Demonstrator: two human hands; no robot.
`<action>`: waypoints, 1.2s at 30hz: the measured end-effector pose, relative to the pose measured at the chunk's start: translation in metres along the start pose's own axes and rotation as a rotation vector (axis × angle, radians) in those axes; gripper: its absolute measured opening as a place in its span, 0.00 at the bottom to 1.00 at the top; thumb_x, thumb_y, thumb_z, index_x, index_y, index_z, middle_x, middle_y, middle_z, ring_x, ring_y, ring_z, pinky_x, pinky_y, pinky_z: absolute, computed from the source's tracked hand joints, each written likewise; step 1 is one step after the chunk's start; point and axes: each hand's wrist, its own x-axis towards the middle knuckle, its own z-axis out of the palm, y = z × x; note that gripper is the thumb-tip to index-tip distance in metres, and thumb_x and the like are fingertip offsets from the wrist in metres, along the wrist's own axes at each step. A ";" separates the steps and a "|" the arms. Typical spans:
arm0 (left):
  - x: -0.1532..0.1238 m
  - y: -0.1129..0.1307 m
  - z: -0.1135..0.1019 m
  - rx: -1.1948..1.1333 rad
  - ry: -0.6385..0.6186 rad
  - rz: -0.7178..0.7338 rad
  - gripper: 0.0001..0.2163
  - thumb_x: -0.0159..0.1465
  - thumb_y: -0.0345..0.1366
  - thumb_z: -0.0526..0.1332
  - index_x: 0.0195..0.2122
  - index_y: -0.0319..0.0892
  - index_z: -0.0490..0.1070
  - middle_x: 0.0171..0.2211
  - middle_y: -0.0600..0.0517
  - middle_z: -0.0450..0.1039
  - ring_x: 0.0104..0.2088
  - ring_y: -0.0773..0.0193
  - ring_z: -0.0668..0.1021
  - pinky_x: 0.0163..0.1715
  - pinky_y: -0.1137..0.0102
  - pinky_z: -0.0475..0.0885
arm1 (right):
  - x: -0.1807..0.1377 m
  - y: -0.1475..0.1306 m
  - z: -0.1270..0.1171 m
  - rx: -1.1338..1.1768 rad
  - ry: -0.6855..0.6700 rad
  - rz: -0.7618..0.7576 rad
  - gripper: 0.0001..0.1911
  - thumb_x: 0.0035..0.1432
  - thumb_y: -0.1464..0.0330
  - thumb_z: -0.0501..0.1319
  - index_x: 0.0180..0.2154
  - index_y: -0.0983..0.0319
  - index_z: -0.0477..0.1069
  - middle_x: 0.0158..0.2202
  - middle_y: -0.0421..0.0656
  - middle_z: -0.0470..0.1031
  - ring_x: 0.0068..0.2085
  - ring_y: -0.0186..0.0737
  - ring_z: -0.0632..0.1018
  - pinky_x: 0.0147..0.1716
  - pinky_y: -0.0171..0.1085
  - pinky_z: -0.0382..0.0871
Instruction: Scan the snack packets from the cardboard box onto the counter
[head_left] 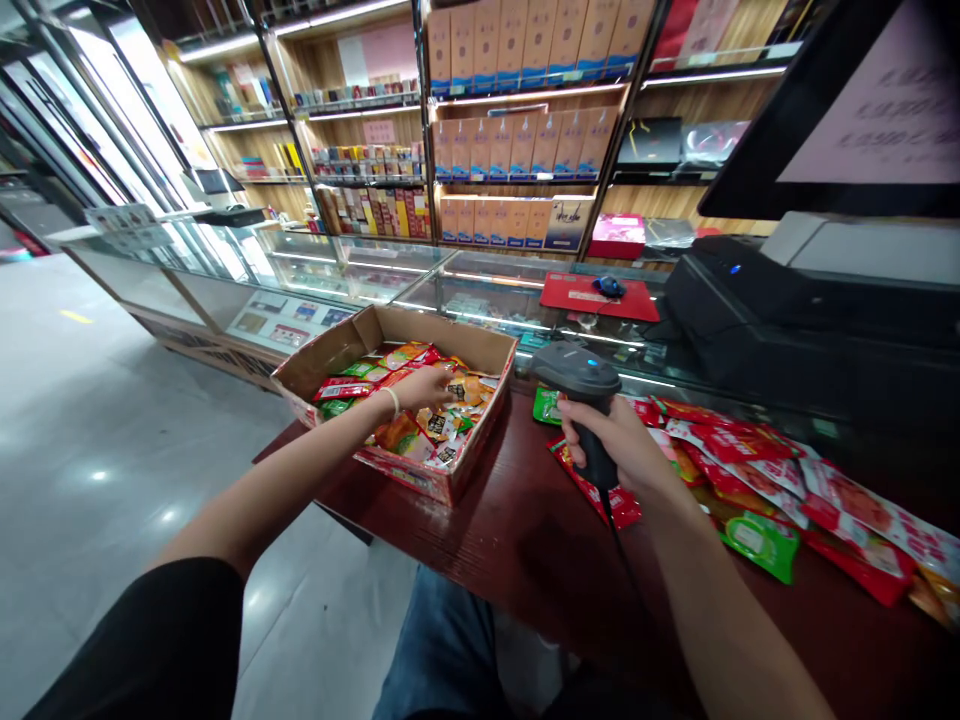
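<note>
My right hand (611,440) is wrapped round the handle of a black barcode scanner (574,368), held upright above the table with a blue light on its top. Its cord hangs down below the handle. Inside an open cardboard box (487,345), my left hand (424,388) reaches among colourful snack packets (405,440). The fingers of that hand are bent together at an orange-and-white packet (466,390), and their tips are partly hidden. Beneath the scanner lie a red packet (626,505) and a green packet (546,405).
Many more snack packets (757,465) are spread over the right of the dark red table (480,545). Behind it stands a glass counter (480,280) with a mouse (609,287) on a red mat (559,292). A black machine (787,310) and a screen (862,120) rise at the right.
</note>
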 end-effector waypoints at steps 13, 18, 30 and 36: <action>0.002 0.044 -0.015 -0.800 0.066 -0.138 0.09 0.51 0.30 0.65 0.34 0.38 0.72 0.29 0.54 0.71 0.27 0.71 0.73 0.27 0.77 0.69 | -0.010 -0.016 -0.003 0.054 0.048 -0.043 0.14 0.52 0.60 0.67 0.32 0.61 0.67 0.18 0.34 0.68 0.14 0.29 0.66 0.12 0.29 0.61; 0.001 0.081 -0.007 -1.178 0.020 -0.330 0.07 0.58 0.37 0.61 0.35 0.41 0.68 0.20 0.58 0.60 0.16 0.74 0.62 0.14 0.80 0.54 | -0.014 -0.022 -0.015 0.095 0.062 -0.088 0.15 0.50 0.59 0.67 0.34 0.60 0.67 0.18 0.34 0.68 0.14 0.30 0.66 0.12 0.29 0.61; -0.019 0.157 0.026 -1.379 -0.360 -0.138 0.08 0.55 0.27 0.66 0.34 0.40 0.67 0.26 0.55 0.63 0.22 0.75 0.66 0.18 0.81 0.59 | -0.058 -0.028 -0.050 0.096 0.173 -0.123 0.15 0.52 0.58 0.67 0.32 0.61 0.68 0.18 0.35 0.68 0.14 0.29 0.66 0.12 0.29 0.61; -0.014 0.183 0.065 -1.329 -0.341 -0.218 0.03 0.58 0.31 0.63 0.32 0.39 0.69 0.30 0.49 0.72 0.23 0.71 0.71 0.18 0.77 0.65 | -0.090 -0.013 -0.072 0.069 0.254 -0.108 0.15 0.52 0.57 0.67 0.29 0.61 0.67 0.18 0.35 0.68 0.14 0.29 0.67 0.12 0.29 0.61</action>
